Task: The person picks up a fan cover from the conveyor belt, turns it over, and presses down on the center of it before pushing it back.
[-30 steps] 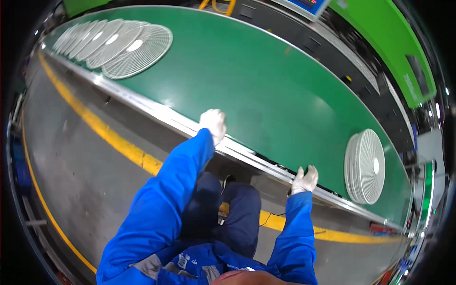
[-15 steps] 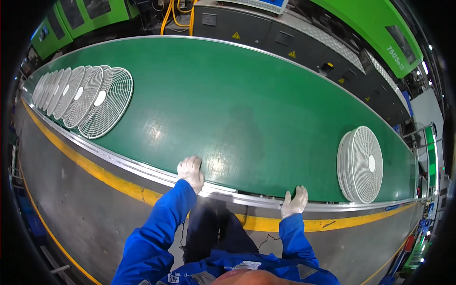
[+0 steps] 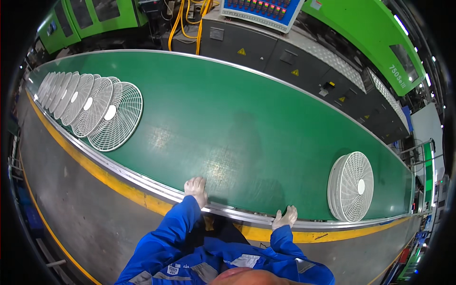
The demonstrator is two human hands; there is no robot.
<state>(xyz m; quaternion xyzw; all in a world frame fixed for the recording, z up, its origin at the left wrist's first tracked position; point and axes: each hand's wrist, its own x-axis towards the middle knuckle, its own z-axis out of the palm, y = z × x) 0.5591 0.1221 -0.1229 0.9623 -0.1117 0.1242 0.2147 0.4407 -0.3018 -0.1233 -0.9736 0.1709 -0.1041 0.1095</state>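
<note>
White-gloved, my left hand (image 3: 196,191) rests over the near metal edge of a green conveyor belt (image 3: 190,109), its fingers laid forward on the belt. My right hand (image 3: 285,217) rests on the same edge farther right, fingers slightly apart. Neither hand holds anything. Right of my right hand stands a stack of round white fan grilles (image 3: 354,187), set close together near the belt's near side. At the far left, a row of several overlapping fan grilles (image 3: 115,116) lies along the belt, out of reach of my left hand.
A metal rail (image 3: 161,189) borders the belt on my side, with a yellow floor line (image 3: 118,187) below. Beyond the belt are dark cabinets (image 3: 247,45), a blue control panel (image 3: 261,10), yellow cables (image 3: 183,23) and green machines (image 3: 365,33).
The view has tilted up and shifted, so the belt and grilles appear lower and more of the control panel shows. Both hands stay on the belt's edge.
</note>
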